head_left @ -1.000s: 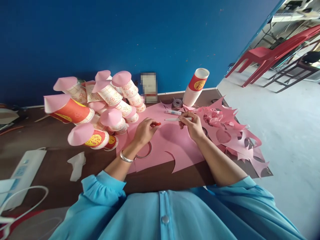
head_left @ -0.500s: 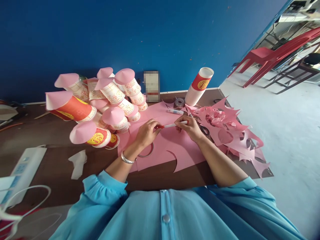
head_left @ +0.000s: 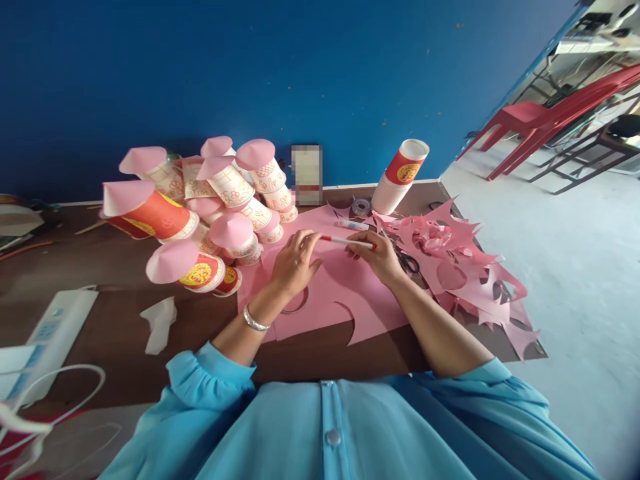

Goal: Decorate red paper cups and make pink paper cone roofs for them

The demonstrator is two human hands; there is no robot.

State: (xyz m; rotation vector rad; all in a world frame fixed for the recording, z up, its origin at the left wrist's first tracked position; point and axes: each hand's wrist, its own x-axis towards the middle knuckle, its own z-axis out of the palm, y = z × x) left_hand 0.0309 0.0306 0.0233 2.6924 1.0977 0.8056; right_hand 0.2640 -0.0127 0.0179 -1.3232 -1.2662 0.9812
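A slim white pen [head_left: 347, 242] with red ends lies across my right hand [head_left: 376, 255], whose fingers are closed on its right part. The pen's left red end reaches up to the fingers of my left hand [head_left: 295, 262]; whether they touch it I cannot tell. My left hand's thumb stands apart from its fingers. Beneath both hands is a sheet of pink paper [head_left: 320, 310]. A thin ring [head_left: 299, 307] lies on it by my left wrist. A white glue stick-like tube [head_left: 353, 225] rests just beyond my right hand, and black-handled scissors [head_left: 410, 263] lie to its right.
Paper cups with pink cone tops [head_left: 233, 233] crowd the left. A tall cup stack [head_left: 400, 177] stands at the back right beside a tape roll [head_left: 361, 207]. Pink paper scraps [head_left: 463, 267] cover the right edge. A power strip [head_left: 60, 333] lies far left.
The left hand's thumb has come away from the pen's left end. That end has tilted upward, while the right hand keeps its hold. The view has shifted slightly.
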